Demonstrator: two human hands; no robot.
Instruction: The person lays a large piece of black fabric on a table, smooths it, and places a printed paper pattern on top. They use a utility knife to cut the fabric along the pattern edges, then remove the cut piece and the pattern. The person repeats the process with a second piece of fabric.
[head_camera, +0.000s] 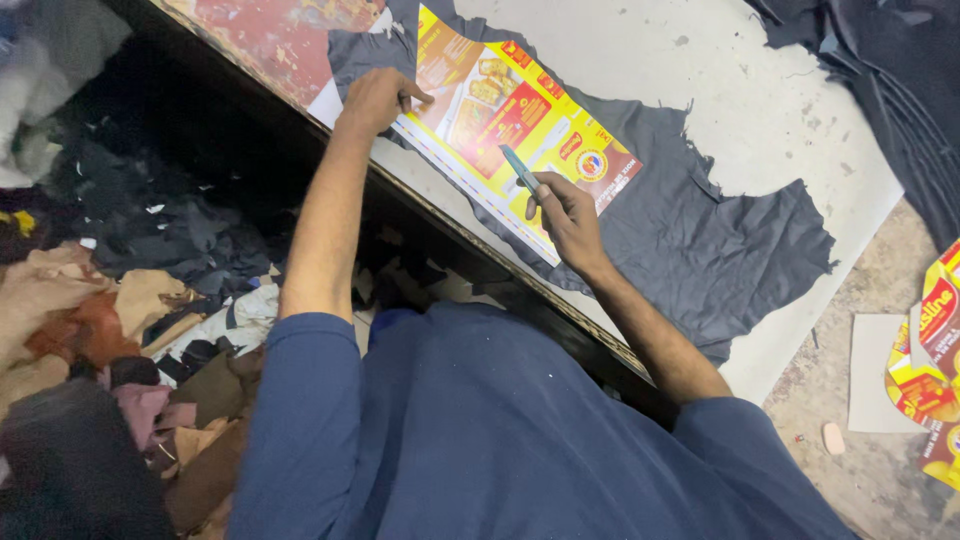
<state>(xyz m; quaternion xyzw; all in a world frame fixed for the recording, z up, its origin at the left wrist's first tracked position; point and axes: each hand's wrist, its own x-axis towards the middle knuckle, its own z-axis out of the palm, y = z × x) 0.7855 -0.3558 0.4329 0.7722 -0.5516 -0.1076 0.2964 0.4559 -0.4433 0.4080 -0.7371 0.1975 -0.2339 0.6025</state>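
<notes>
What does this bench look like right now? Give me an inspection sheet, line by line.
Surface: pale worktable, scuffed and stained.
Job's things: yellow printed card template lies on a dark grey leather piece; a teal-handled tool rests on the card.
Clutter: more printed cards at the right; dark fabric at the top right.
Hands: left hand presses the template's end; right hand grips the tool.
Cables: nothing seen.
Surroundings: heap of leather scraps on the floor at the left.

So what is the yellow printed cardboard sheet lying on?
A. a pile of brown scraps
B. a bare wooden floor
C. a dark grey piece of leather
C: the yellow printed cardboard sheet lies flat on the dark grey piece of leather, which shows around its edges.
</notes>
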